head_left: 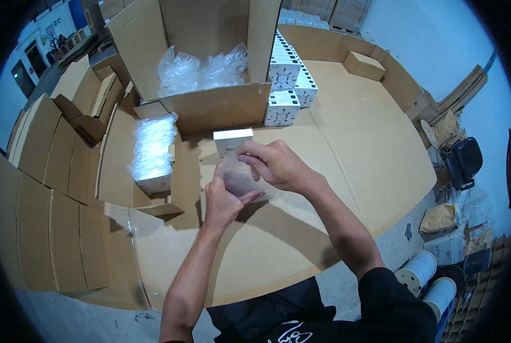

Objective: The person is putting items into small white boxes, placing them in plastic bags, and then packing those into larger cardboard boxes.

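Observation:
Over the cardboard-covered table I hold a translucent plastic bag (243,180) between both hands. My left hand (221,201) grips its lower left side, thumb stretched across the bottom. At its upper edge my right hand (279,167) pinches the plastic with curled fingers. Whether anything lies inside the bag cannot be made out. Just beyond my hands a small white box (232,136) stands on the table, its lower part hidden by the bag and my hands. To the left, an open carton (115,171) contains white boxes in clear bubble bags (154,146).
A large open carton (215,108) with clear plastic bags (201,71) stands at the back. Beside it rise stacked white patterned boxes (282,108). Flat cardboard pieces (35,228) line the left. A brown box (365,66) sits far right; cable spools (416,271) stand on the floor.

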`<state>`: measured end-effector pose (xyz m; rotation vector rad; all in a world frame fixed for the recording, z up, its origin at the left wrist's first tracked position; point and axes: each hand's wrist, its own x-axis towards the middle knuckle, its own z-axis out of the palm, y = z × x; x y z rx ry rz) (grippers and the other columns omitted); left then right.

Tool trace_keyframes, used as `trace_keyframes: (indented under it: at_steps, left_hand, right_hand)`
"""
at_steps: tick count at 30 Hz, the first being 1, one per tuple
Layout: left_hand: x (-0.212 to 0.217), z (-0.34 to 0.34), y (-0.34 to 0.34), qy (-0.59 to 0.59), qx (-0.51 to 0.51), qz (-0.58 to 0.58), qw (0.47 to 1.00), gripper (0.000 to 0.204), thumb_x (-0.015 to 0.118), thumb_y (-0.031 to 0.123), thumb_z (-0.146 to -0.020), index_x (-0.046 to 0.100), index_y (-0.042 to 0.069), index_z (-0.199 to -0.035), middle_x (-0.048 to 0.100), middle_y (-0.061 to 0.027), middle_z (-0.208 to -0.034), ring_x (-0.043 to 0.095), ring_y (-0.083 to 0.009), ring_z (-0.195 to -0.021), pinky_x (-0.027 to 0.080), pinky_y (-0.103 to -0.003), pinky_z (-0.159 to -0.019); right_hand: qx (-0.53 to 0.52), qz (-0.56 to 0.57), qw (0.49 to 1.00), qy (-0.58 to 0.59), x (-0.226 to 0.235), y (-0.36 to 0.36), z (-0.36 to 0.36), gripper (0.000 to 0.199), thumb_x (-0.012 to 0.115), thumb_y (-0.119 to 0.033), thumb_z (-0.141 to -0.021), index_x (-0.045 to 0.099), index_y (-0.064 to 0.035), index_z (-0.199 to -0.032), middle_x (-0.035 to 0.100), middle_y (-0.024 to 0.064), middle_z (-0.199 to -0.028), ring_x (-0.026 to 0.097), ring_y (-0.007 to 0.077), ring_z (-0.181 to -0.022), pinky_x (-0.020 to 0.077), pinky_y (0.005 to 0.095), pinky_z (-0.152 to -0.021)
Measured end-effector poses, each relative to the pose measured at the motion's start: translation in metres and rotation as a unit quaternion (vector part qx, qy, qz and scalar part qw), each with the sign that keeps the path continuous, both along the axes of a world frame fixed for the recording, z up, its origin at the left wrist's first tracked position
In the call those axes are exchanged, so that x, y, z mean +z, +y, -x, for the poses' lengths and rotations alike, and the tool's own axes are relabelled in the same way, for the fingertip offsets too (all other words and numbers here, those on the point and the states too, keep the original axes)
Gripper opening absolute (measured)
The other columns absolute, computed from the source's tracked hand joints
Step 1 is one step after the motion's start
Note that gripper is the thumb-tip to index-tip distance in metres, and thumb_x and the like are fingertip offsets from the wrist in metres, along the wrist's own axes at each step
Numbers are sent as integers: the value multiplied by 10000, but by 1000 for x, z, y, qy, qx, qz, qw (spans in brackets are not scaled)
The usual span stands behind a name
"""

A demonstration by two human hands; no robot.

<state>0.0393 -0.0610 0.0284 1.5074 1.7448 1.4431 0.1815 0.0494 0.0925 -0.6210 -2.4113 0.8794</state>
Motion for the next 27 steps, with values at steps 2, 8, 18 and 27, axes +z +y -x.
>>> trace_keyframes:
  at_steps: [2, 8, 18, 27]
  left_hand:
    - [-5, 2, 2, -38, -24, 52, 998, 777, 961, 175, -679, 532, 56, -1316, 743, -157, -1097, 732, -268, -1060, 603, -387, -868]
    - [-8, 3, 3, -72, -37, 5, 997, 727, 949, 136, -692, 541, 55, -1289, 756, -143, -1075, 742, -253, -1030, 606, -383, -868]
    - [-10, 7, 5, -111, -46, 74, 990, 656, 931, 157, -712, 581, 49, -1256, 760, -157, -1037, 743, -242, -994, 594, -381, -848]
    - [-18, 10, 5, -170, -78, 121, 975, 532, 902, 113, -718, 671, -9, -1182, 754, -128, -1056, 723, -206, -978, 581, -355, -859]
  right_hand:
    - [-18, 14, 999, -23, 5, 1, 5, 108, 671, -154, -954, 693, -70, -1018, 693, 133, -747, 687, 263, -696, 532, 369, -646]
    - [81, -19, 996, -36, 6, 8, 4, 196, 766, -193, -899, 738, -24, -995, 746, 102, -824, 704, 201, -735, 559, 355, -689]
    - [54, 37, 998, -14, 12, 9, 3, 242, 787, -149, -857, 761, -41, -1072, 769, 91, -936, 725, 184, -831, 568, 344, -733]
    - [42, -80, 995, -42, 13, -4, 0, 574, 835, -203, -794, 674, -227, -1345, 767, 94, -1038, 658, 240, -791, 520, 360, -817]
